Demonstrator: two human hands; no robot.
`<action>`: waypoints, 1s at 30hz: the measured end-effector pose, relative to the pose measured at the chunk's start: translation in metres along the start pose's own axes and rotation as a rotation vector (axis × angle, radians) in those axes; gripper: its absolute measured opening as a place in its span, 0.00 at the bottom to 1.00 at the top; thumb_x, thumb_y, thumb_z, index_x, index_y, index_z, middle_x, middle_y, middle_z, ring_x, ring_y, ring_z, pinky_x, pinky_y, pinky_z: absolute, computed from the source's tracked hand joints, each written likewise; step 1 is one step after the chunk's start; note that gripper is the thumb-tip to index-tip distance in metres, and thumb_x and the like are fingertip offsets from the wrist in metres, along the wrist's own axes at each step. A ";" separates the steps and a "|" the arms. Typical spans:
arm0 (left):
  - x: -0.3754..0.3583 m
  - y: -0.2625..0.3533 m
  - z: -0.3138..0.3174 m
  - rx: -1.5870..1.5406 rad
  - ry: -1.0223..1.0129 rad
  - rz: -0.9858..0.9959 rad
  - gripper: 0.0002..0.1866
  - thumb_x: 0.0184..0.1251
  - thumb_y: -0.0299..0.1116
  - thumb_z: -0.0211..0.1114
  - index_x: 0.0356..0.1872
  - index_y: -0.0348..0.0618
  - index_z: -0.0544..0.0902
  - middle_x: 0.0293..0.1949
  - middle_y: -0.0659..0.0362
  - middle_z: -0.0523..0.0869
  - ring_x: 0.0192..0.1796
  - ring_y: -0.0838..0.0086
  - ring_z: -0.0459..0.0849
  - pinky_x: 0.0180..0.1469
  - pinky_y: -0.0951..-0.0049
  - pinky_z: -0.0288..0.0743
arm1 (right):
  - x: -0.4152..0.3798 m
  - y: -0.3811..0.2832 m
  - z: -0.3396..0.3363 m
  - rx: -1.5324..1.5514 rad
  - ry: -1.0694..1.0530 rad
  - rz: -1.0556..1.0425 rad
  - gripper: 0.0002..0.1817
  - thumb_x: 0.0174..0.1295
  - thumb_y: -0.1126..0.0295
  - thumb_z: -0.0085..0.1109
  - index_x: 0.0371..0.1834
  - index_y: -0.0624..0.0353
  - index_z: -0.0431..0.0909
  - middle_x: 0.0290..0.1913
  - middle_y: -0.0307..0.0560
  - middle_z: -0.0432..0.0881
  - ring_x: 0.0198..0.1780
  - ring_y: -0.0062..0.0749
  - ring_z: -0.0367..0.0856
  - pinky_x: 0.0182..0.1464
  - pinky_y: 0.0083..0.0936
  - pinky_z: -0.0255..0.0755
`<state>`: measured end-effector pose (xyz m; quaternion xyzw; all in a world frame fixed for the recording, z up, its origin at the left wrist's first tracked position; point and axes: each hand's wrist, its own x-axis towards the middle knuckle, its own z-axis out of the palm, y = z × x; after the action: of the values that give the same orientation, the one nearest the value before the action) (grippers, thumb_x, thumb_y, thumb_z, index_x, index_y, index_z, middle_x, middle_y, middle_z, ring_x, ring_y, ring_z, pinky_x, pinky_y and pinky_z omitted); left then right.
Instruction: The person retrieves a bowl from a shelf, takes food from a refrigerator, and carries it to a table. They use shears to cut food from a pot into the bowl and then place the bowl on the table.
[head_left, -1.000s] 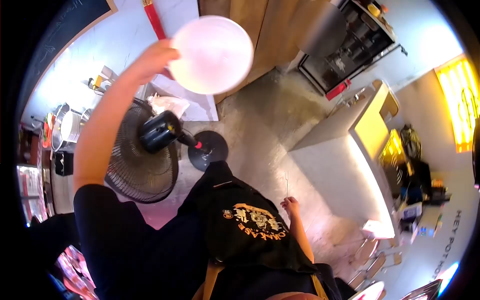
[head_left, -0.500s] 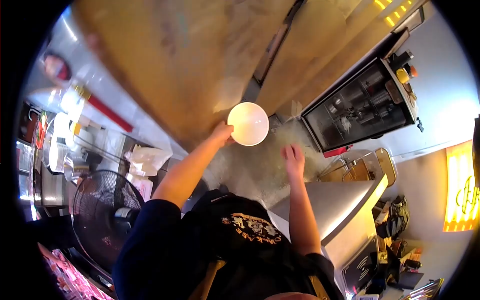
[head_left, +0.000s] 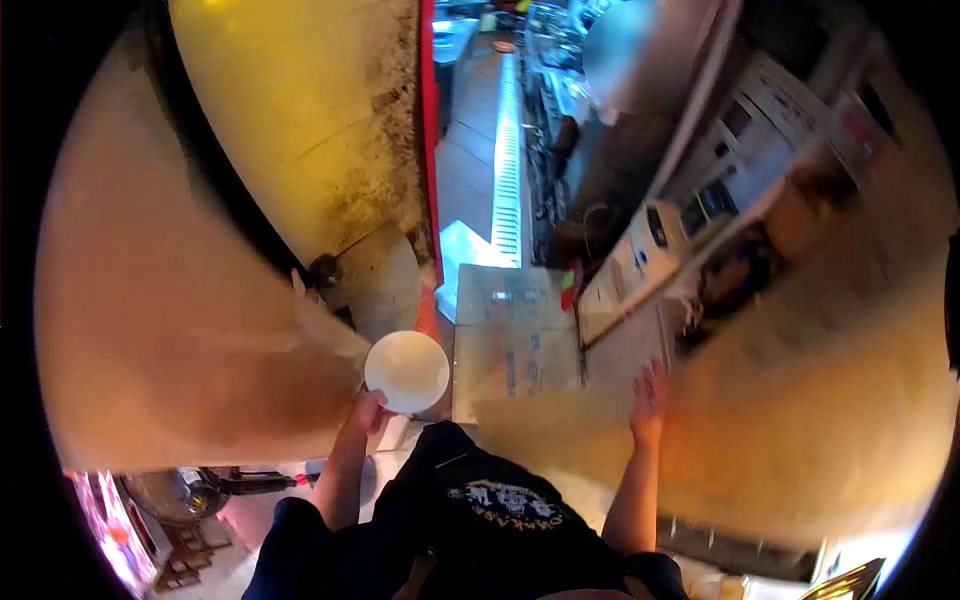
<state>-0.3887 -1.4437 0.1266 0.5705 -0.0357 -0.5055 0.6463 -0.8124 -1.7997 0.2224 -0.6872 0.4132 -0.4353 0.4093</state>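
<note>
A white round bowl [head_left: 407,372] is in my left hand [head_left: 368,412], which grips its lower left rim with the thumb over the edge. The bowl's inside faces up, and nothing shows in it. To the right, my right hand [head_left: 649,391] is held out with its fingers apart and nothing in it. It is near the brown wall or panel edge on the right and does not visibly touch it.
Ahead lies a narrow passage with a tiled floor [head_left: 475,140] and a lit grate [head_left: 508,170]. A yellow stained panel [head_left: 300,110] stands at its left. Flat cardboard [head_left: 515,345] lies before me. White machines [head_left: 640,255] are on the right; a fan [head_left: 170,495] is lower left.
The view has turned from the room with the glass-fronted cabinet to the narrow passage. The bowl stays in my left hand, now lower left in view. My right hand appears farther right, fingers spread.
</note>
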 end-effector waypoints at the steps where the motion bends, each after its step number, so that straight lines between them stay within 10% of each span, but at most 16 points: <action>1: 0.006 0.003 0.018 -0.029 0.029 0.013 0.31 0.52 0.34 0.56 0.61 0.33 0.74 0.44 0.50 0.86 0.43 0.65 0.89 0.37 0.67 0.86 | 0.017 0.012 -0.020 0.046 0.008 0.025 0.17 0.74 0.73 0.50 0.63 0.63 0.73 0.74 0.49 0.67 0.65 0.34 0.74 0.63 0.29 0.70; 5: 0.108 -0.014 0.060 -0.215 0.142 -0.014 0.27 0.59 0.40 0.59 0.59 0.36 0.73 0.45 0.49 0.84 0.40 0.59 0.86 0.39 0.59 0.85 | 0.100 0.051 -0.042 -0.021 0.114 0.168 0.11 0.74 0.70 0.48 0.48 0.64 0.78 0.59 0.53 0.81 0.54 0.36 0.81 0.51 0.27 0.74; 7: 0.172 0.008 0.111 -0.238 0.342 -0.027 0.25 0.63 0.40 0.59 0.61 0.44 0.74 0.48 0.55 0.83 0.48 0.64 0.83 0.44 0.62 0.81 | 0.146 0.092 -0.033 0.004 0.182 0.301 0.09 0.75 0.70 0.49 0.49 0.60 0.78 0.44 0.40 0.83 0.41 0.24 0.77 0.40 0.23 0.71; 10: 0.406 -0.062 0.079 -0.320 0.115 -0.062 0.25 0.63 0.41 0.60 0.61 0.49 0.74 0.49 0.55 0.81 0.47 0.64 0.83 0.43 0.60 0.81 | 0.233 0.160 0.022 -0.122 0.197 0.438 0.09 0.72 0.69 0.52 0.48 0.61 0.79 0.36 0.42 0.80 0.34 0.25 0.73 0.35 0.28 0.68; 12: 0.427 0.032 0.152 -0.039 0.269 -0.019 0.25 0.62 0.42 0.62 0.61 0.50 0.73 0.50 0.56 0.79 0.46 0.62 0.82 0.44 0.57 0.81 | 0.266 0.353 0.038 -0.824 0.168 -0.083 0.11 0.70 0.68 0.52 0.46 0.64 0.80 0.35 0.46 0.80 0.36 0.34 0.76 0.40 0.29 0.71; 14: 0.541 0.058 0.156 0.102 0.217 0.021 0.26 0.61 0.42 0.64 0.59 0.46 0.72 0.46 0.55 0.79 0.43 0.64 0.81 0.38 0.58 0.80 | 0.282 0.336 0.115 -0.257 0.142 0.465 0.13 0.69 0.66 0.52 0.47 0.65 0.80 0.35 0.48 0.81 0.36 0.36 0.77 0.40 0.34 0.72; 17: 0.617 0.173 0.210 0.172 0.257 0.128 0.32 0.60 0.43 0.66 0.63 0.39 0.71 0.45 0.50 0.81 0.34 0.68 0.81 0.25 0.68 0.75 | 0.289 0.296 0.170 -0.410 -0.035 0.679 0.11 0.62 0.67 0.60 0.35 0.66 0.83 0.32 0.53 0.84 0.36 0.38 0.79 0.40 0.37 0.72; 20: 0.714 0.261 0.244 0.159 0.283 0.096 0.34 0.58 0.46 0.69 0.63 0.39 0.71 0.43 0.51 0.82 0.35 0.68 0.83 0.28 0.69 0.77 | 0.264 0.408 0.187 -0.604 -0.199 0.718 0.12 0.64 0.68 0.54 0.30 0.66 0.81 0.27 0.50 0.81 0.30 0.40 0.78 0.34 0.38 0.71; 30: 1.011 0.435 0.183 -0.014 0.723 0.166 0.35 0.54 0.47 0.68 0.62 0.36 0.75 0.57 0.45 0.83 0.57 0.56 0.83 0.58 0.58 0.76 | 0.706 0.449 0.395 -0.520 -0.860 0.542 0.11 0.63 0.69 0.54 0.28 0.64 0.79 0.25 0.47 0.80 0.27 0.40 0.77 0.31 0.40 0.70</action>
<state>0.2556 -2.3442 -0.0098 0.7032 0.1522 -0.2172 0.6597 -0.3404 -2.5177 -0.1212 -0.7503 0.4644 0.1203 0.4549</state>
